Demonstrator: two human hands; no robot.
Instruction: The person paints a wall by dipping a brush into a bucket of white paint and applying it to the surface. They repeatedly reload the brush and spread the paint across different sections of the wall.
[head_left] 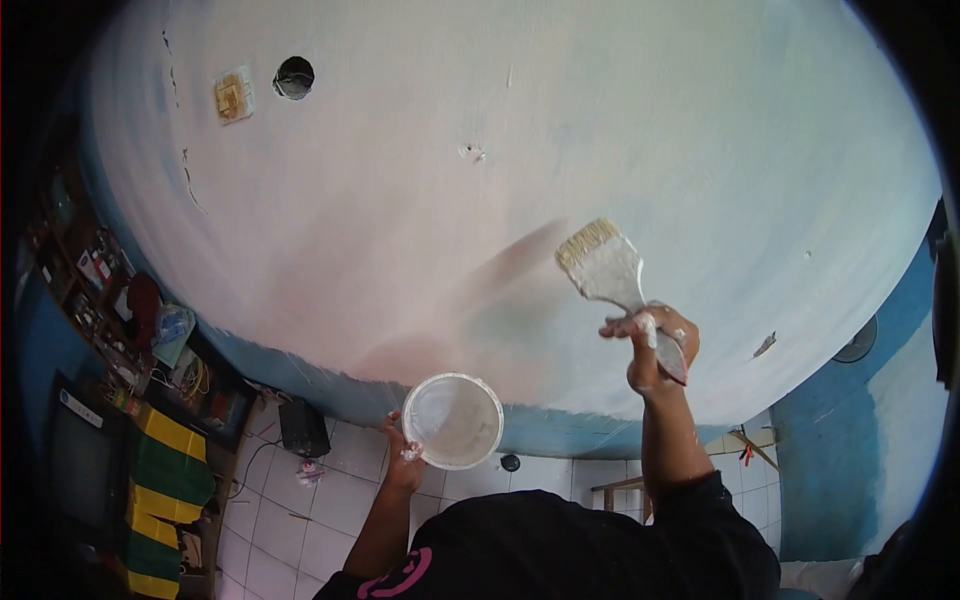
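My right hand (660, 340) grips a wide paintbrush (612, 272) by its handle, bristles pointing up and to the left in front of the wall (430, 240). Whitish paint coats the brush, and spots of it mark my fingers and thumb. Lower down, my left hand (402, 445) is closed on the rim of a round white bucket (455, 420), its thumb at the edge and smeared with white. The bucket's open mouth faces me, with pale residue on the inner wall. Fresh whitish paint covers most of the wall above a blue band (560, 432) along its bottom.
An electrical box (234, 95) and a round hole (294, 78) sit in the wall at upper left. Shelves (90, 260), a television (85, 450) and a striped cloth (172, 465) stand left. A black speaker box (303, 428) and wooden stool (620, 487) are on the tiled floor.
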